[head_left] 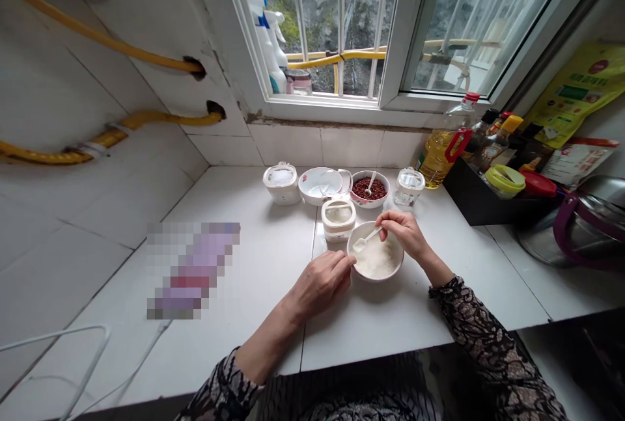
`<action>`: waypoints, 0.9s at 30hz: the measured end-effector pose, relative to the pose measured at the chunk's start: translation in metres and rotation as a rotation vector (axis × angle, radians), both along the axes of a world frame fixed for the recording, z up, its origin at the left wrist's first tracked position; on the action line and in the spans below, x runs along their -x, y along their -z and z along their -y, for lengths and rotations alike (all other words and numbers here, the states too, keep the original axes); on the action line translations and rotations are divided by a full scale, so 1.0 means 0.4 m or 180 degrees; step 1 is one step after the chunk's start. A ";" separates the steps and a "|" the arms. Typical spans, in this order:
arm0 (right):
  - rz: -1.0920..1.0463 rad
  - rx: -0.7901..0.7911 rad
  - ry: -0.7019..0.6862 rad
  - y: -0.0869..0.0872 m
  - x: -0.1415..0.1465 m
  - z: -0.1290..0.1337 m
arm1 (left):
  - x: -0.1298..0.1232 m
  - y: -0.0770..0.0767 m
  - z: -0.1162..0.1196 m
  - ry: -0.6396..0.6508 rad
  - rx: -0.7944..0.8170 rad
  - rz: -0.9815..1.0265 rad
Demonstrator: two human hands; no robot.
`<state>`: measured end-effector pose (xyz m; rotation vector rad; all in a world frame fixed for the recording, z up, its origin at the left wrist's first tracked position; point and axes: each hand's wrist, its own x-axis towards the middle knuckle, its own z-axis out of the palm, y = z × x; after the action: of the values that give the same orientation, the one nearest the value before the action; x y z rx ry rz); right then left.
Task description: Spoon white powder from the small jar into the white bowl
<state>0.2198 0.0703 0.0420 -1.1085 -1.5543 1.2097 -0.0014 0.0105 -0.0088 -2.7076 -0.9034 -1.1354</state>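
Bowl (378, 279): pale grains inside, on the counter (254, 245), a strip of surface between it and the near edge.
Right hand (401, 231): pinching the spoon (360, 245) by its handle, the spoon's head over the grains.
Left hand (325, 276): fingertips at the bowl's left rim; cannot tell whether they grip it.
Tight side: jar (338, 233) just beside the bowl, bean bowl (356, 200) behind.
Open side: wide counter left, as far as a pixelated item (195, 271); narrower on the right, up to the black box (471, 203).
Writing: yellow packet (579, 92) and oil bottle (434, 151) labels, too small to read.
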 end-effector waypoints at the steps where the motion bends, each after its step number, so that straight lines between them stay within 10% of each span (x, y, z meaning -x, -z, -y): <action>1: -0.0091 0.0074 0.0034 0.000 -0.002 -0.003 | 0.000 -0.001 0.000 0.0004 -0.0005 0.0001; 13: 0.0635 -0.0513 -0.0194 -0.004 0.014 0.020 | 0.000 -0.001 0.000 0.0004 -0.0020 -0.0016; 27: -0.0192 0.0256 0.0127 -0.002 -0.012 -0.003 | -0.001 0.002 -0.002 0.0043 -0.0004 0.0020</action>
<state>0.2245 0.0715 0.0427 -1.1390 -1.4427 1.2768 -0.0010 0.0112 -0.0095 -2.7148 -0.8862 -1.1472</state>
